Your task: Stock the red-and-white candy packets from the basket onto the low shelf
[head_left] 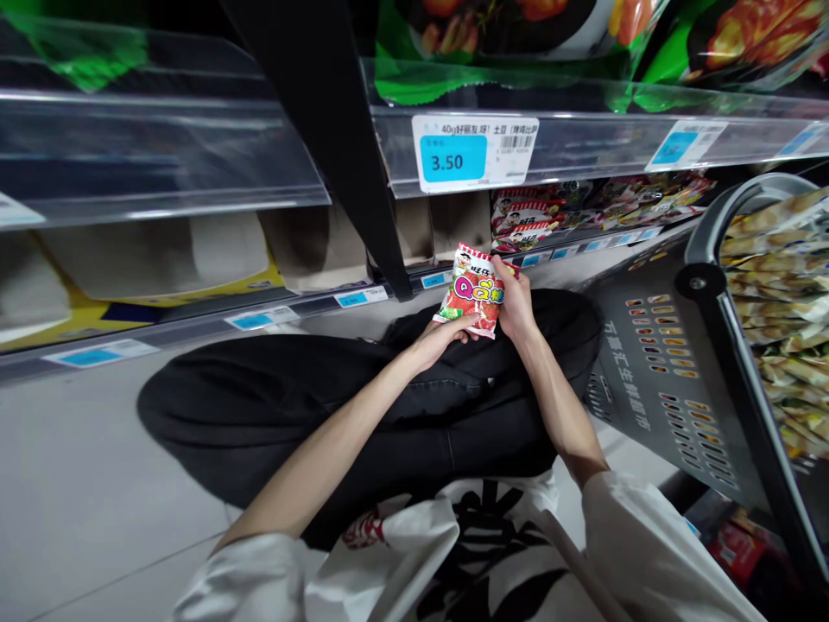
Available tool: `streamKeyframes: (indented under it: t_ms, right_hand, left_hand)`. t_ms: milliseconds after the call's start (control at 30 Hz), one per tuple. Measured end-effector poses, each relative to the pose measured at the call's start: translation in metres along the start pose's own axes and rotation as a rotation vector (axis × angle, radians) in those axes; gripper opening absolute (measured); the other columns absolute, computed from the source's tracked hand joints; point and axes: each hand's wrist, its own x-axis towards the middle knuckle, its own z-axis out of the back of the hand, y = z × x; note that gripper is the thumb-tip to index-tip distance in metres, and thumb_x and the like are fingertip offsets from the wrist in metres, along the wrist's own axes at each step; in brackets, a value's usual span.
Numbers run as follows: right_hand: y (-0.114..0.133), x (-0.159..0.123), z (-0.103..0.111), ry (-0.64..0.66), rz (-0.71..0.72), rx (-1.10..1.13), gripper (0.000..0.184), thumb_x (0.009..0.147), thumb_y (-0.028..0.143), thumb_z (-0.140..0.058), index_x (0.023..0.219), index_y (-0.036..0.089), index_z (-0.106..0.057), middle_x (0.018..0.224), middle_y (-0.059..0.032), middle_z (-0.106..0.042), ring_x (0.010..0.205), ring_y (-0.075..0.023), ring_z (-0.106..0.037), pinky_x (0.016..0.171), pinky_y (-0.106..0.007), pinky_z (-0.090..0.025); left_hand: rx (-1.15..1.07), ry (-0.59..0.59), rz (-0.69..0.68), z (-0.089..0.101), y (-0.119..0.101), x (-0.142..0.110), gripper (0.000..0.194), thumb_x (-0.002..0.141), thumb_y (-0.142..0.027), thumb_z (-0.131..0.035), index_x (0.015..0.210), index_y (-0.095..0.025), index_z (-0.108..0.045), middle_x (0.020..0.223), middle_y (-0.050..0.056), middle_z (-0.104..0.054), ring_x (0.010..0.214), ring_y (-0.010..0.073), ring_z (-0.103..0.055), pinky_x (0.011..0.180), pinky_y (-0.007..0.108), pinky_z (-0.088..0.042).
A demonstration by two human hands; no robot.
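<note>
Both hands hold a small red and white bag of QQ gummy candy (474, 289) above my crossed legs, its printed front turned up toward me. My left hand (444, 339) grips the lower edge, thumb lying across the front and fingers underneath. At the upper right corner, my right hand (514, 298) pinches the bag, with some fingers hidden behind it. Beyond the bag, similar red and white candy bags (526, 216) lie stacked on the bottom shelf, beside open cardboard boxes (409, 229).
A grey shopping basket (648, 363) packed with several bags (777, 302) stands at my right. A black shelf upright (324, 112) rises ahead. Overhead, the upper shelf's clear edge carries a 3.50 price tag (476, 153). Pale floor tiles (78, 484) extend at left.
</note>
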Motion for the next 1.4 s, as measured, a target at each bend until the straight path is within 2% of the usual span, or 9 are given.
streamKeyframes:
  t_ms: [300, 600, 800, 1133, 1267, 1400]
  right_hand:
    - [-0.0006, 0.0002, 0.0009, 0.002, -0.002, -0.009, 0.037, 0.067, 0.05, -0.087, 0.076, 0.021, -0.066, 0.077, -0.0023, -0.078, 0.094, -0.0255, -0.077, 0.087, -0.037, -0.062]
    - [-0.0036, 0.003, 0.0035, 0.011, 0.001, -0.012, 0.037, 0.067, 0.05, -0.088, 0.079, 0.021, -0.066, 0.08, -0.0029, -0.078, 0.096, -0.0264, -0.077, 0.088, -0.039, -0.063]
    - [-0.0016, 0.0014, 0.002, 0.004, -0.005, 0.009, 0.034, 0.068, 0.046, -0.087, 0.078, 0.021, -0.067, 0.08, -0.0035, -0.078, 0.098, -0.0263, -0.076, 0.089, -0.039, -0.062]
    - [-0.0018, 0.0012, 0.0033, 0.006, 0.002, -0.008, 0.033, 0.069, 0.047, -0.086, 0.079, 0.021, -0.067, 0.079, -0.0029, -0.078, 0.097, -0.0267, -0.077, 0.089, -0.04, -0.063]
    - [-0.0005, -0.0002, 0.0033, -0.005, 0.001, -0.009, 0.034, 0.07, 0.047, -0.086, 0.079, 0.021, -0.067, 0.077, -0.0025, -0.078, 0.096, -0.0266, -0.077, 0.088, -0.04, -0.063]
    - [-0.0005, -0.0017, 0.003, -0.006, 0.01, -0.01, 0.038, 0.068, 0.05, -0.087, 0.078, 0.021, -0.065, 0.075, -0.0014, -0.077, 0.094, -0.0264, -0.077, 0.087, -0.04, -0.063]
  left_hand:
    - [0.066, -0.011, -0.03, 0.0044, 0.0063, 0.0002, 0.035, 0.069, -0.04, -0.086, 0.09, -0.014, -0.076, 0.087, 0.007, -0.076, 0.076, 0.0177, -0.066, 0.067, 0.029, -0.048]
    - [0.176, -0.057, -0.023, 0.005, 0.0054, -0.0025, 0.044, 0.064, -0.039, -0.089, 0.098, -0.015, -0.076, 0.088, 0.006, -0.077, 0.077, 0.0188, -0.067, 0.072, 0.031, -0.051]
    - [0.127, -0.058, -0.035, 0.0048, 0.0058, -0.0023, 0.059, 0.06, -0.033, -0.093, 0.114, -0.017, -0.075, 0.107, 0.008, -0.078, 0.099, 0.0247, -0.071, 0.094, 0.037, -0.055]
    - [0.124, -0.019, -0.058, 0.0068, 0.0083, 0.0001, 0.069, 0.062, -0.033, -0.093, 0.125, -0.019, -0.072, 0.13, 0.011, -0.073, 0.122, 0.0296, -0.067, 0.113, 0.045, -0.047]
    - [0.14, -0.019, -0.05, 0.0065, 0.0079, 0.0, 0.073, 0.061, -0.034, -0.094, 0.128, -0.017, -0.069, 0.132, 0.013, -0.071, 0.125, 0.0307, -0.066, 0.115, 0.047, -0.046]
    - [0.19, 0.045, -0.104, 0.0079, 0.0052, 0.0002, 0.069, 0.062, -0.037, -0.094, 0.125, -0.017, -0.071, 0.128, 0.011, -0.073, 0.119, 0.0302, -0.069, 0.11, 0.046, -0.051]
